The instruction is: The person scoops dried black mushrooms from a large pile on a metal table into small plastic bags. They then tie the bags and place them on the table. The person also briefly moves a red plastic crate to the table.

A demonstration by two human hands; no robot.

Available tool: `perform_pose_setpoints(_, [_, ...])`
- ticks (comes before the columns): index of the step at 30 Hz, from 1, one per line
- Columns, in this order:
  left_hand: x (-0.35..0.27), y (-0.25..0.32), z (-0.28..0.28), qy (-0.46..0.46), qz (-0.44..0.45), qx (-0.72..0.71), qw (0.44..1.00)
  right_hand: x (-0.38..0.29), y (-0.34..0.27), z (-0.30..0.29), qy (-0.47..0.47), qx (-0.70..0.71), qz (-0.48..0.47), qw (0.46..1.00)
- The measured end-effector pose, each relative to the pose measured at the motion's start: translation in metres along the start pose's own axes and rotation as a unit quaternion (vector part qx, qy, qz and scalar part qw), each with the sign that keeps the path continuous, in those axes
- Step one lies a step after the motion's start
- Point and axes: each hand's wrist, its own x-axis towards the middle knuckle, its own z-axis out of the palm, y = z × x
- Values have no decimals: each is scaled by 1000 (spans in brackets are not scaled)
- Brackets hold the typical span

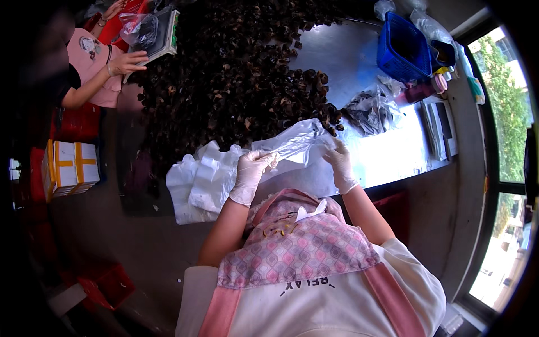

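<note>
My left hand (254,170), in a thin white glove, pinches one end of a clear plastic bag (301,143). The bag is stretched sideways in front of my apron. My right hand (340,164), gloved alike, has its fingers at the bag's other end; its fingertips are partly hidden by the film. Left of my left hand, flat white plastic bags (210,181) lie in a stack at the table's near edge. Just beyond both hands spreads a large heap of dark brown curled pieces (236,80) that look like wood ear mushrooms.
A metal table (337,54) carries the heap. To the right are a filled clear bag (374,111), a blue plastic basket (404,50) and flat packets (438,128). At far left, a co-worker's gloved hand (128,63) touches a tray-like scale (162,38). White boxes (73,166) stand below.
</note>
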Motion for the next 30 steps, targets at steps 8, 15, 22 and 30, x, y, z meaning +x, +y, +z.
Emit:
perform_pose_setpoints(8, [-17, -10, 41, -52, 129, 147, 979, -50, -17, 39, -232, -47, 57, 970])
perform_pose_setpoints(15, [-22, -11, 31, -106, 23, 86, 990, -54, -12, 32, -243, 136, 234, 932])
perform_pose_setpoints(22, [-14, -4, -4, -8, 30, 55, 998, -35, -29, 9, -208, 376, 182, 884])
perform_pose_setpoints(30, [6, -11, -31, 148, 166, 295, 929, -17, -55, -16, -183, 496, 201, 825])
